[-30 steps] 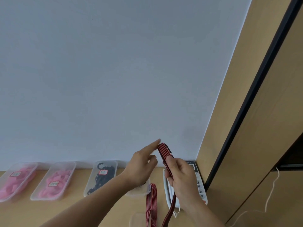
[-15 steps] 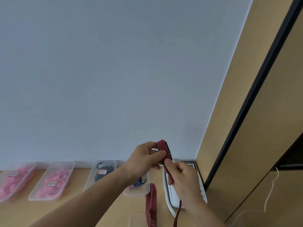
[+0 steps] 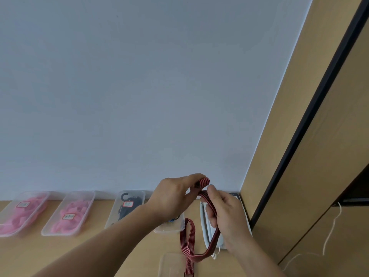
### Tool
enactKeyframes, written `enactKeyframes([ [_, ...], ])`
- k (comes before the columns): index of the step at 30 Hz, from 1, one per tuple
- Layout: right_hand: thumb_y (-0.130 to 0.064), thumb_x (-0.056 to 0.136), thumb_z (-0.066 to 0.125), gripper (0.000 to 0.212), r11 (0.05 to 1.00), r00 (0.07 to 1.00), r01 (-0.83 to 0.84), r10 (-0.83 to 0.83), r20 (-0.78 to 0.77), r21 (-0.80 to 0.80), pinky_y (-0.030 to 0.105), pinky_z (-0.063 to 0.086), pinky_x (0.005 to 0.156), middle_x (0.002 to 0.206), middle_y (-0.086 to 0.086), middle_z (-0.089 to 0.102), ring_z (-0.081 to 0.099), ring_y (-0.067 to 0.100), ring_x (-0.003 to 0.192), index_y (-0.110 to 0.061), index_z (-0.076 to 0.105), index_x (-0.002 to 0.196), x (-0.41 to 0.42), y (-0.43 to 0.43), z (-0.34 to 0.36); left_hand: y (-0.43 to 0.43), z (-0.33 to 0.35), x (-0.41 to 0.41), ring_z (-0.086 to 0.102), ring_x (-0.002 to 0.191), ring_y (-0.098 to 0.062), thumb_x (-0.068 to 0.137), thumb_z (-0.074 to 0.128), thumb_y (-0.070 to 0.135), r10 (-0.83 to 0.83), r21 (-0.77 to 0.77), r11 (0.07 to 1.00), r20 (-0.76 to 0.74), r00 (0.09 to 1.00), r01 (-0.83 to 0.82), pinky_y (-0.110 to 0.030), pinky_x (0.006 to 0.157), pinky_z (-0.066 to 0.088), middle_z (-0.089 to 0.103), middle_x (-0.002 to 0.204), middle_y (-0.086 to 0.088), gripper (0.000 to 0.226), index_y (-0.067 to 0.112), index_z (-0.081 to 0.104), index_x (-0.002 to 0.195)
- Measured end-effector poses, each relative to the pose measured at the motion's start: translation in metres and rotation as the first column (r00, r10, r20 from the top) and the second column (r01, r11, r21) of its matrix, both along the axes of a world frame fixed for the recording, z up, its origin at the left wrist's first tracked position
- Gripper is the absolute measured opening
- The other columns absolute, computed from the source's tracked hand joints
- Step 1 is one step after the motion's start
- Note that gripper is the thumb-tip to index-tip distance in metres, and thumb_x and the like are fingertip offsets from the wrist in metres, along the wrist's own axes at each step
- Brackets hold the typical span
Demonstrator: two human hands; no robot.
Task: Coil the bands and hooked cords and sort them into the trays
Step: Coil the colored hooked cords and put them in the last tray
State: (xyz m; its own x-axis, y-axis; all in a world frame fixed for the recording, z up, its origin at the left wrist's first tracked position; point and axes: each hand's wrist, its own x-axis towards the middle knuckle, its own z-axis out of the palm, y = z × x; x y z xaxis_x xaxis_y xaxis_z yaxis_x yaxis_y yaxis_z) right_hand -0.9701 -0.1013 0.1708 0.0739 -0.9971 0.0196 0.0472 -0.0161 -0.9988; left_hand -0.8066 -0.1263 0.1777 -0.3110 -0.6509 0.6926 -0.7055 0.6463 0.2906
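The left grip (image 3: 173, 198) is raised above the counter (image 3: 89, 252) and pinches the folded end of a red-and-black striped band (image 3: 187, 238) between thumb and curled fingers; that end sticks up just past its fingertips. Just right of it and almost touching, the right grip (image 3: 229, 214) is clenched round the same band, which passes through its fingers. Below the right grip the band hangs in a loop, bends back up beneath the gap between the two grips, then trails down and off the lower edge of the view.

Directly under the right grip lies a white telephone (image 3: 205, 222), mostly covered by it. Under the left grip sits a clear tray (image 3: 169, 229), largely hidden by the wrist; something blue and black shows inside. Left of the left grip stands a tray of black hooked cords (image 3: 139, 193) with a small label. Further left is a second tray holding pink coils (image 3: 87, 196), and furthest from the grips a third pink-filled tray (image 3: 8, 206), both labelled. Below both grips, near the bottom edge, is another clear tray (image 3: 169, 264), with the trailing band lying along its right side.

Beyond the right grip a wooden panel (image 3: 299, 176) rises, with a thin white cord (image 3: 329, 236) hanging against it.
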Motion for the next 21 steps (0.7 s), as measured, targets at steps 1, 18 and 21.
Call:
enactKeyframes([
  [1,-0.06,0.08,0.055,0.069,1.0,1.0,-0.007,0.007,0.02,0.003,0.021,0.032,0.041,0.052,0.005,0.048,0.037,0.011,0.041,0.008,0.062,0.082,0.0,0.0,0.001,0.001,-0.001,-0.001,0.067,0.068,-0.012,0.091,0.065,0.017,-0.029,-0.052,0.998,0.044,0.999,0.031,-0.029,0.052,0.054,0.075,0.092,0.01,0.027,0.019,0.065,0.118],
  [18,-0.044,0.084,0.058,0.042,0.989,0.996,0.053,-0.044,0.072,-0.136,0.018,0.034,0.043,0.057,0.003,0.052,0.04,0.01,0.045,-0.004,0.062,0.074,0.001,0.0,0.009,-0.004,0.014,-0.01,0.07,0.106,-0.023,0.086,0.058,0.042,0.273,0.603,0.5,-0.791,0.548,0.622,-0.041,0.088,0.056,0.073,0.114,-0.007,0.045,0.014,0.069,0.12],
  [21,-0.044,0.082,0.06,0.039,0.989,0.998,0.034,-0.027,0.051,-0.141,0.02,0.036,0.044,0.056,0.001,0.053,0.041,0.01,0.045,-0.007,0.064,0.074,0.002,0.001,0.004,-0.003,0.021,-0.009,0.07,0.103,-0.032,0.088,0.062,0.037,0.18,0.602,0.462,-0.782,0.596,0.651,-0.042,0.09,0.055,0.073,0.113,-0.015,0.04,0.007,0.068,0.113],
])
